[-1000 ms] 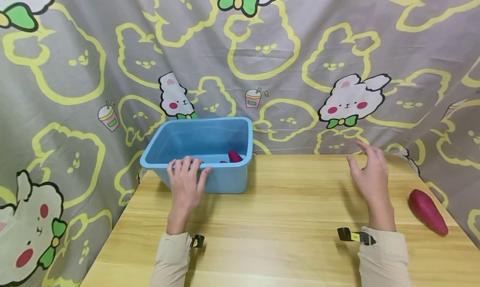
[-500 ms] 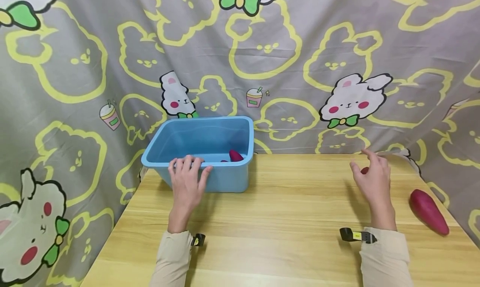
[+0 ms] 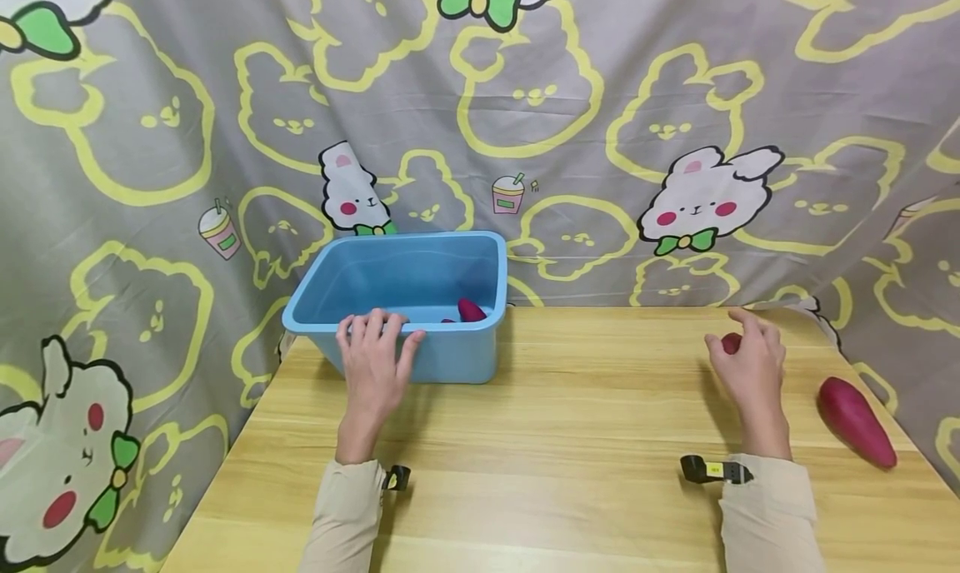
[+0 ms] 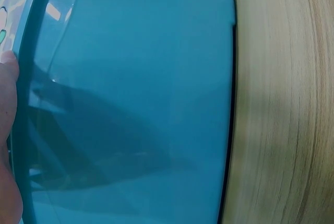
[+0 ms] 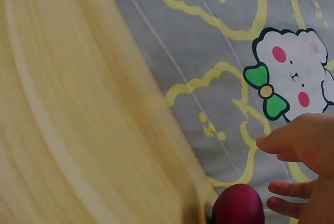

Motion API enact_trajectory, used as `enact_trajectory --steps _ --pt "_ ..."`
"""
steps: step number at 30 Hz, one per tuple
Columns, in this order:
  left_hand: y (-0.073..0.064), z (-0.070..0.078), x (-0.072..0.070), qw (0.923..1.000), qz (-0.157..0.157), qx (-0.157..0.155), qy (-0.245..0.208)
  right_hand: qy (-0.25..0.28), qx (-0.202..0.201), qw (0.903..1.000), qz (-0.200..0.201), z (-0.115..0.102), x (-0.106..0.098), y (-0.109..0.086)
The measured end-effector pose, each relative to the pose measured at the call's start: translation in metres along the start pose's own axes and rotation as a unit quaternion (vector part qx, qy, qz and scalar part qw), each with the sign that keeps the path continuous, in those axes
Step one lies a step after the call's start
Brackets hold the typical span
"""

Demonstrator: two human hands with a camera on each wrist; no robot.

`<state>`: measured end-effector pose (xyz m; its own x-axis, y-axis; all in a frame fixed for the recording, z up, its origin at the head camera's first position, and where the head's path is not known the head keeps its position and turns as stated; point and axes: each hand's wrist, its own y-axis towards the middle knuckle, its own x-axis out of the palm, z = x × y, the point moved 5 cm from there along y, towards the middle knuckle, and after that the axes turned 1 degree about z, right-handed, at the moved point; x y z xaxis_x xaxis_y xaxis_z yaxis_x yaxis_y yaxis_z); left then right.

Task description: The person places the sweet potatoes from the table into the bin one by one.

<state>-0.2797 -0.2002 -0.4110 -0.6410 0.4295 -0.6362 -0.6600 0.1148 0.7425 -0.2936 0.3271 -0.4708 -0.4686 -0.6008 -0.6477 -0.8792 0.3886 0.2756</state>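
Observation:
My left hand [image 3: 371, 365] grips the near rim of a blue plastic bin [image 3: 457, 358], fingers hooked over the edge and thumb on the outside. The left wrist view shows the bin's smooth side wall [image 4: 135, 98] close up. At the table's far right, my right hand [image 3: 752, 369] reaches beside a dark red sweet potato [image 3: 731, 343], mostly hidden behind it. In the right wrist view the fingers are spread, with a gap between the fingertips [image 5: 274, 203] and the sweet potato's rounded end [image 5: 239, 205]. Another purplish-red sweet potato [image 3: 855, 421] lies to the right of this hand.
Inside the bin lies a red sweet potato [image 3: 471, 310], with part of another beside it. The wooden table [image 3: 570, 440] ends against a grey cartoon-print curtain [image 3: 555, 140] at the back. A camera strap [image 3: 716, 470] sits on the right wrist.
My right hand has shifted slightly right and lowered, its fingers drawing closer together. The sweet potato behind it has come into view. My left hand stays on the bin rim.

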Motion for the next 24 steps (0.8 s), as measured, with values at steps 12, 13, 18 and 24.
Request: enact_trajectory --steps 12,13,18,24 --pt "0.000 -0.001 0.001 1.0000 -0.005 -0.002 0.001 -0.031 0.049 0.9982 -0.019 0.021 0.008 -0.001" --pt "0.000 -0.001 0.001 1.0000 -0.003 -0.002 0.000 -0.033 0.054 0.9977 -0.023 0.022 0.009 -0.001" --pt "0.000 0.000 0.001 1.0000 -0.003 -0.003 0.000 -0.035 0.074 0.9956 -0.044 0.031 0.014 -0.001" --pt "0.000 0.000 0.001 1.0000 -0.001 -0.003 0.000 -0.045 0.086 0.9931 -0.065 0.035 0.019 -0.002"
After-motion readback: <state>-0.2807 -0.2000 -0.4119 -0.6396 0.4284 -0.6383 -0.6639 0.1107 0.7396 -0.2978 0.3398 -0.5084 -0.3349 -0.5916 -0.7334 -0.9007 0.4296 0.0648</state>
